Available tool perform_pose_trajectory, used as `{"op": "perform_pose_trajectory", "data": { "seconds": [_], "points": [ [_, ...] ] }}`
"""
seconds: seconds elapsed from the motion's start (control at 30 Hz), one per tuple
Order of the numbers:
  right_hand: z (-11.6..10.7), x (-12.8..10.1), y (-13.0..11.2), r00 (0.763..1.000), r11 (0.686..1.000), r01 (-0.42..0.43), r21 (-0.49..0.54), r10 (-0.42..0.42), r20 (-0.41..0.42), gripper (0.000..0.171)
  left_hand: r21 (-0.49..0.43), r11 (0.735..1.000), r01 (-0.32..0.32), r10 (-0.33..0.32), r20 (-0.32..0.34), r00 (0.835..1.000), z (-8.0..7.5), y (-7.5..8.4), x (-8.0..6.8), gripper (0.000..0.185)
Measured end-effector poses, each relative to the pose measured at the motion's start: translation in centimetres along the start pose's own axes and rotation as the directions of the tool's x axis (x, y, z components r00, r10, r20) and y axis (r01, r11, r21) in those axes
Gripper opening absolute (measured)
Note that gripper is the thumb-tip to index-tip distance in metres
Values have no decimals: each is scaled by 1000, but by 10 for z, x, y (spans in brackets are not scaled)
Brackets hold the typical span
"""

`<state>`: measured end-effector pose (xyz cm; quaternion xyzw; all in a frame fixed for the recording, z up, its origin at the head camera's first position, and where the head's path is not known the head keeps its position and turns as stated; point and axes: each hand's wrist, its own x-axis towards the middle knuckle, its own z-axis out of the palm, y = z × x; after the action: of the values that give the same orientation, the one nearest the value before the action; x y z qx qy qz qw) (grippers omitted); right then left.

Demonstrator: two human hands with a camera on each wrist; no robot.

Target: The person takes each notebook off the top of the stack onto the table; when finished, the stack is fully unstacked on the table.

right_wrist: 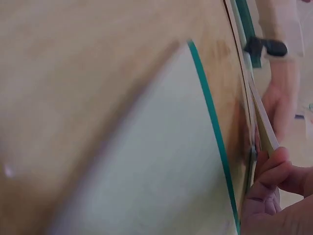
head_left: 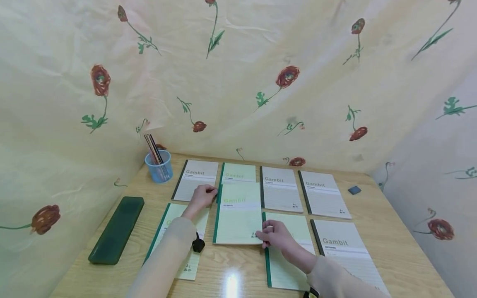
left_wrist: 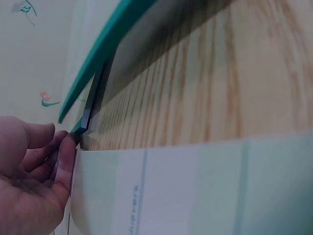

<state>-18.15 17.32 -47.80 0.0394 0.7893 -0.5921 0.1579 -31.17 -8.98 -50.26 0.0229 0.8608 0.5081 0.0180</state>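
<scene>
A pale green notebook (head_left: 239, 215) with a dark green spine is held over the middle of the table, overlapping another green notebook (head_left: 238, 171) behind it. My right hand (head_left: 277, 238) pinches its lower right corner between thumb and fingers; the right wrist view shows this right hand (right_wrist: 279, 188) gripping the thin edge. Beside the held notebook's left edge is my left hand (head_left: 203, 196), fingers loosely curled. In the left wrist view, the left hand (left_wrist: 41, 171) has its thumb apart from the fingers, whose tips are near a green spine corner (left_wrist: 78, 126).
Grey-white notebooks with dark spines lie at back left (head_left: 195, 180), back middle (head_left: 281, 188), back right (head_left: 324, 193) and front right (head_left: 350, 248). Green notebooks lie under each forearm (head_left: 191, 265) (head_left: 290, 271). A blue pencil cup (head_left: 159, 167), green case (head_left: 117, 229) and small dark block (head_left: 354, 190) stand around.
</scene>
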Motion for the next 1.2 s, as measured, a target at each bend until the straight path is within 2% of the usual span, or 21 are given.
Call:
{"op": "perform_pose_trajectory", "data": {
  "seconds": [0.2,0.37,0.63,0.83,1.0,1.2],
  "points": [
    [8,-21,12,997,999,-36,41,33,73,35,-29,999,15,-15,8,1000,0,-1,-1,23],
    [12,-36,18,991,997,-47,60,39,129,32,-44,999,32,-31,15,999,-2,-2,-1,24],
    [12,-49,23,980,997,-36,63,23,200,25,-37,999,16,-16,3,1000,-2,-1,-1,23],
    [15,-52,26,980,999,-9,48,-1,200,24,-34,999,10,-10,4,1000,-1,0,-2,23],
    [15,-54,26,983,1000,19,-8,-18,182,25,-30,999,17,-16,7,1000,-1,-1,-2,23],
    [15,-57,27,978,996,60,-64,-46,201,27,-29,1000,11,-11,8,1000,-1,-2,-2,23]
  ]
}}
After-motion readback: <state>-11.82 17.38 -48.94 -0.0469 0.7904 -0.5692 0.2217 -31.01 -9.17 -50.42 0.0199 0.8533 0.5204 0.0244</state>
